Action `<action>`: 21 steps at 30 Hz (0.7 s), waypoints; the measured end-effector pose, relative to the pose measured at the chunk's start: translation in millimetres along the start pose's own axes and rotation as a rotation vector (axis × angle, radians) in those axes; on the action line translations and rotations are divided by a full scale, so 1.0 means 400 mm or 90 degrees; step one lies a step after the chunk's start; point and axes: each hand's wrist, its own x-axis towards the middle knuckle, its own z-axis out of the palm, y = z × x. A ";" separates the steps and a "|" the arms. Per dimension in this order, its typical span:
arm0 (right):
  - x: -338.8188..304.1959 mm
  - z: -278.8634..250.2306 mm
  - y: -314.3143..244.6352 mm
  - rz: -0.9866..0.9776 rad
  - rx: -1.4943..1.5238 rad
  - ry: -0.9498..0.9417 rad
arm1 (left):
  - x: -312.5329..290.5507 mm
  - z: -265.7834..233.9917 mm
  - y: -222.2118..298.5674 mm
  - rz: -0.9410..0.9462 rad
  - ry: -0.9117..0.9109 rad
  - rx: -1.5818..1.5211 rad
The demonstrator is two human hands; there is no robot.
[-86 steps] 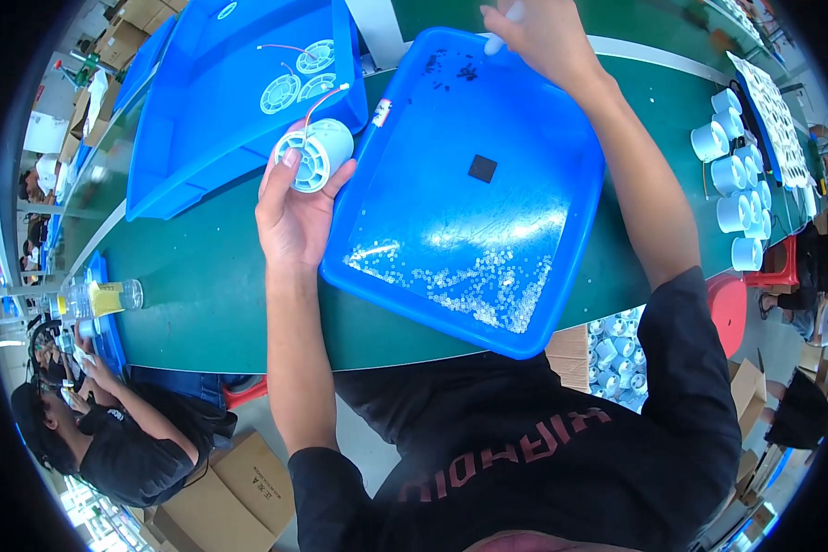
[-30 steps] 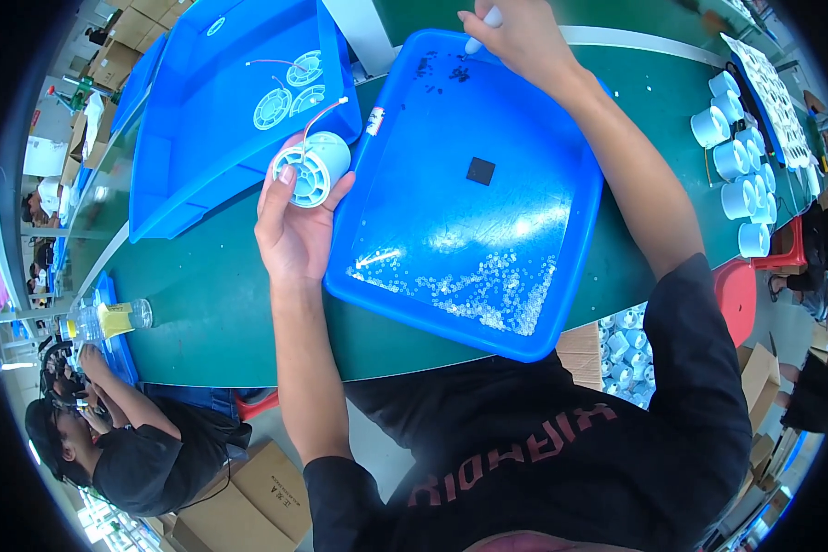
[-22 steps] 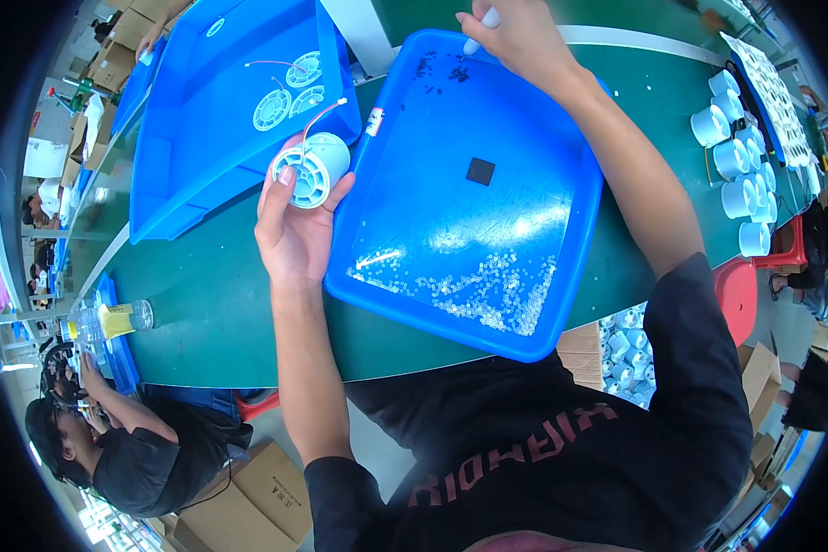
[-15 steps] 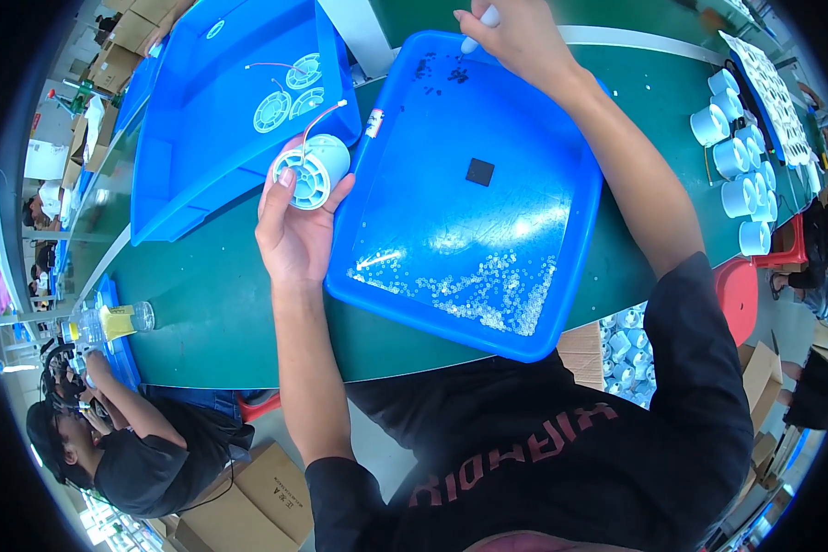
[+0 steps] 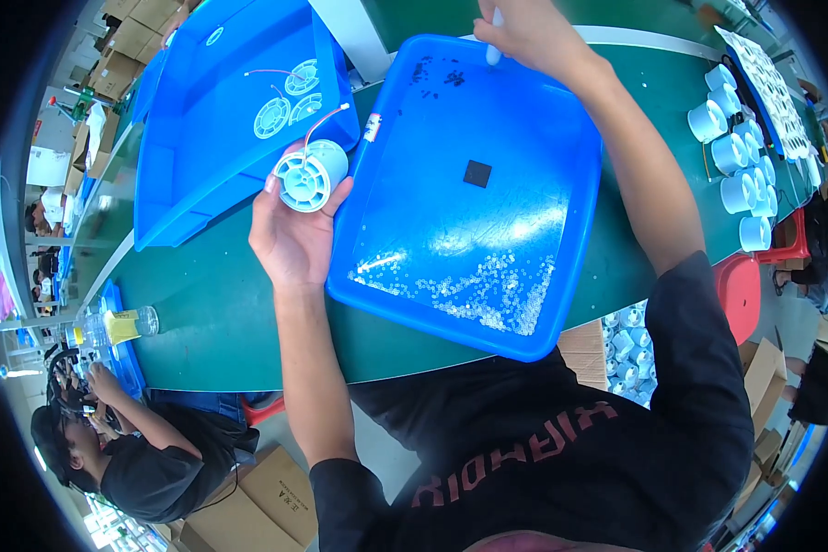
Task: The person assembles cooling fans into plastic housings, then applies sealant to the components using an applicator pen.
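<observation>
My left hand [image 5: 290, 241] is closed around a white cylindrical plastic housing [image 5: 305, 182]. Its round, spoked face is turned toward me, and a thin reddish wire [image 5: 326, 126] with a small white end sticks up from it. At the far edge of the shallow blue tray [image 5: 339, 267], my right hand [image 5: 532, 35] grips a white pen-like tool [image 5: 495, 51], tip pointing down. Small black pieces [image 5: 453, 79] lie in the tray's far left corner, beside that tip. Many tiny clear pieces [image 5: 488, 299] are scattered along its near side, and a black square [image 5: 477, 173] sits mid-tray.
Left of the tray stands a deep blue bin [image 5: 170, 175] holding several spoked white discs [image 5: 271, 119], some with wires. White cylinders [image 5: 730, 153] stand at the right beside a pale sheet of parts [image 5: 764, 87]. A co-worker [image 5: 138, 451] sits at the left near a clear bottle [image 5: 145, 321].
My right hand and the pen-like tool have moved right and slightly nearer along the tray's far edge. My left thumb has slid from the housing's face to its side.
</observation>
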 end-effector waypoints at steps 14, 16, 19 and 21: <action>-0.073 -0.034 -0.141 -0.095 0.111 -0.343 | 0.001 -0.012 0.000 -0.021 -0.011 -0.027; -0.081 -0.029 -0.133 -0.175 0.071 -0.344 | 0.000 -0.008 0.001 -0.023 -0.022 -0.011; -0.090 -0.028 -0.129 -0.186 0.056 -0.382 | 0.001 -0.007 0.000 -0.021 -0.018 -0.014; -0.095 -0.041 -0.147 -0.101 0.009 -0.453 | 0.000 -0.005 0.003 -0.020 -0.003 -0.011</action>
